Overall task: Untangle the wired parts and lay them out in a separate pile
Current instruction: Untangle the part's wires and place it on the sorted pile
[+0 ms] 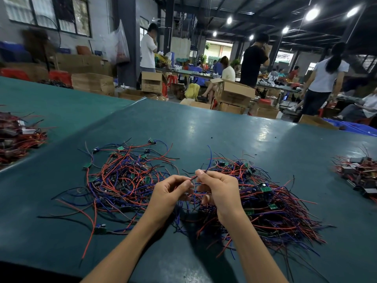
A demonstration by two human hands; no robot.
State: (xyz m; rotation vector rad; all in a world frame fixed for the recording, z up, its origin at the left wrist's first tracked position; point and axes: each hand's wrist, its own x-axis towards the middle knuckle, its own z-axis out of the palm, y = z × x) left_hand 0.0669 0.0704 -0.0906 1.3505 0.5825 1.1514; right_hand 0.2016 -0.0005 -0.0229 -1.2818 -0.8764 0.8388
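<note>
The left hand [171, 190] and right hand [219, 188] meet with forearms angled inward and fingers curled, both pinching one red wire [193, 177] at thumb and forefinger. They sit between a loose pile [122, 176] on the left and a dense tangle [275, 203] on the right, both lying on the green desk [204, 123].

Showing a left forearm [122, 248] and a right forearm [251, 248], both slender and bare from the lower edge of the view to the wrists. Ending in a bare left hand [169, 190] and a bare right hand [220, 188], with slim fingers and short, plain nails. Catching soft overhead light along knuckles and wrist bones.
</note>
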